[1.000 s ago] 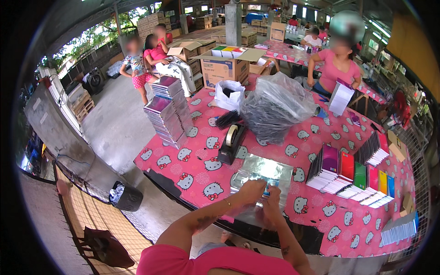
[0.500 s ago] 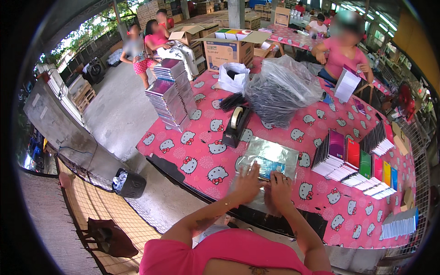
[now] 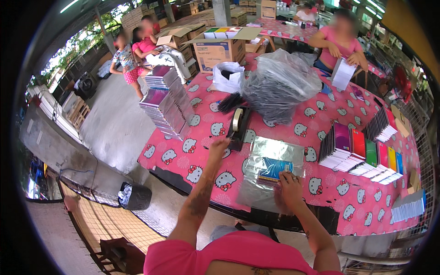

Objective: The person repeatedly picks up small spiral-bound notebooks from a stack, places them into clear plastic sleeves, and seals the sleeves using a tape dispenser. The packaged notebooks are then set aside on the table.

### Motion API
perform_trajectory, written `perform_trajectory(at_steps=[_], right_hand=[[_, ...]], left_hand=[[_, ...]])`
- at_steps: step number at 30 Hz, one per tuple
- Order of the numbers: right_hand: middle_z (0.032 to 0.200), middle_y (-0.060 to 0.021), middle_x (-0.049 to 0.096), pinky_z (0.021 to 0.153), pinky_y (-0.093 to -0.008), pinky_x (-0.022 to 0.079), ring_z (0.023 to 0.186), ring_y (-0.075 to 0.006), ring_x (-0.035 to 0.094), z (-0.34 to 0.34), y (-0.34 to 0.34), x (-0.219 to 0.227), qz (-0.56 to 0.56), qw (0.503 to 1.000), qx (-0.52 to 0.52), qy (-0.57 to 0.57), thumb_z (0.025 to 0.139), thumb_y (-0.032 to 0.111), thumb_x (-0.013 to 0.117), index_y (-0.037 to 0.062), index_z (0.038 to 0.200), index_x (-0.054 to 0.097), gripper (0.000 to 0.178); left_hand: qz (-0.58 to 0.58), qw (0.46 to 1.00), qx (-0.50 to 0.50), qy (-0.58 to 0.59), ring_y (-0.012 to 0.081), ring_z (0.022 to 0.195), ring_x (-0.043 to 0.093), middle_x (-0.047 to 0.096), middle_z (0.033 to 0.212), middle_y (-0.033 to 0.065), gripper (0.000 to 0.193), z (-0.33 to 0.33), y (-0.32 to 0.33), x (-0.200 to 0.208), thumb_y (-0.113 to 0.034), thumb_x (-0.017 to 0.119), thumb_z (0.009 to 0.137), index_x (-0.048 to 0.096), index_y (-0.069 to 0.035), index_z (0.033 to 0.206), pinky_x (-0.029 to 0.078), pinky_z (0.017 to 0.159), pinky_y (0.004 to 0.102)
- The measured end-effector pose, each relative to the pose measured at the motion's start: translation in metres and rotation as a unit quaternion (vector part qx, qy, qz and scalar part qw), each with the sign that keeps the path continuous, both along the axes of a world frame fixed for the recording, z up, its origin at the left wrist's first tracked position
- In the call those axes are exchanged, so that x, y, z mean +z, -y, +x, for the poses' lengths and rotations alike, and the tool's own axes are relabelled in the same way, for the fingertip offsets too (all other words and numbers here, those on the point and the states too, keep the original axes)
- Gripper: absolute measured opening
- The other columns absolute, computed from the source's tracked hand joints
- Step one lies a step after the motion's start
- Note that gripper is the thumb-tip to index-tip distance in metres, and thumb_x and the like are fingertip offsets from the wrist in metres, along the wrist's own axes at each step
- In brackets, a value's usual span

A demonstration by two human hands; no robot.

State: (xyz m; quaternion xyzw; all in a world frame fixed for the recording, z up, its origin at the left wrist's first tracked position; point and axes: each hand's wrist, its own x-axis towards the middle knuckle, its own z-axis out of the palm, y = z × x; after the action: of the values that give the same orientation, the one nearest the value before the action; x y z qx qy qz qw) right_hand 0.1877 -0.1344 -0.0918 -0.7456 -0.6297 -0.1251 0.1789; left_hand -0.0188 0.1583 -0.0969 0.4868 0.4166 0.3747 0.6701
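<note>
A small blue spiral notebook (image 3: 275,167) lies on a clear plastic sheet or sleeve (image 3: 261,146), on the table in front of me. My right hand (image 3: 290,187) holds its lower right corner, fingers bent over the cover and plastic. To the left, my left hand (image 3: 218,147) is at the near end of a black tape dispenser (image 3: 239,130) with a roll of tape on it. The fingers of that hand are drawn together. Whatever is between them is too small to make out.
Wrapped notebooks stand in tall stacks (image 3: 160,107) at the left. Behind the dispenser sit a big plastic bag (image 3: 282,85), a white bag (image 3: 228,77) and an open carton (image 3: 215,54). Colourful notebook rows (image 3: 341,144) line the right. Across the table a person (image 3: 341,46) handles a white stack.
My left hand has left the notebook and moved left and away from me to the tape dispenser. My right hand stays on the notebook. The person across has shifted the white stack slightly.
</note>
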Motion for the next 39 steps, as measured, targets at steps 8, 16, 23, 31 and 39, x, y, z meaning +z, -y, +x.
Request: perform_trajectory(at_steps=[8,16,23,31,39], right_hand=[[0.118,-0.0056,0.062,0.093,-0.0416,0.043,0.117,-0.0228,0.058,0.004,0.003,0.011,0.005,1.0,0.025,0.001,0.084,0.023,0.065,0.0067,0.117,0.062,0.037],[0.111,-0.0043,0.062,0.091,-0.0414,0.043,0.113,-0.0222,0.059,0.011,0.001,0.014,0.042,0.997,0.066,0.014,0.084,0.024,0.065,0.0071,0.112,0.062,0.033],[0.113,-0.0096,0.062,0.093,-0.0467,0.04,0.111,-0.0253,0.058,0.015,0.002,0.027,-0.027,0.995,0.058,-0.082,0.083,0.039,0.068,0.0081,0.117,0.063,0.047],[0.129,-0.0098,0.057,0.107,-0.0551,0.031,0.121,-0.0277,0.054,0.08,-0.058,-0.002,-0.105,0.968,0.104,-0.202,0.092,0.048,0.057,0.0178,0.128,0.062,0.047],[0.115,-0.0194,0.066,0.097,-0.0371,0.048,0.096,-0.027,0.069,0.162,-0.069,0.077,-0.344,0.668,0.091,-0.653,0.101,0.062,0.025,0.0122,0.141,0.05,0.069]], left_hand=[[0.321,0.812,0.026,-0.487,0.021,0.07,0.068,0.071,0.076,0.0127,0.019,-0.005,0.012,0.039,-0.023,0.07,0.082,0.074,-0.004,0.086,0.051,0.059,0.0341],[0.29,0.877,-0.147,-0.354,0.0329,0.074,0.071,0.071,0.077,0.0174,0.03,0.095,0.147,0.053,-0.033,0.068,0.079,0.074,-0.004,0.078,0.055,0.068,0.0398],[0.383,0.699,-0.21,-0.566,0.0333,0.082,0.071,0.072,0.082,0.0161,0.053,0.098,0.154,0.026,-0.057,0.065,0.083,0.071,-0.005,0.084,0.049,0.082,0.0512],[0.635,0.65,-0.198,-0.367,0.0294,0.103,0.065,0.065,0.115,0.0161,0.038,0.081,0.194,0.036,-0.031,0.067,0.086,0.062,-0.01,0.117,0.041,0.096,0.0487],[0.391,0.899,-0.137,-0.145,0.0371,0.105,0.064,0.062,0.122,0.0218,0.041,0.067,0.189,0.045,-0.004,0.055,0.093,0.052,-0.006,0.133,0.049,0.091,0.0414]])
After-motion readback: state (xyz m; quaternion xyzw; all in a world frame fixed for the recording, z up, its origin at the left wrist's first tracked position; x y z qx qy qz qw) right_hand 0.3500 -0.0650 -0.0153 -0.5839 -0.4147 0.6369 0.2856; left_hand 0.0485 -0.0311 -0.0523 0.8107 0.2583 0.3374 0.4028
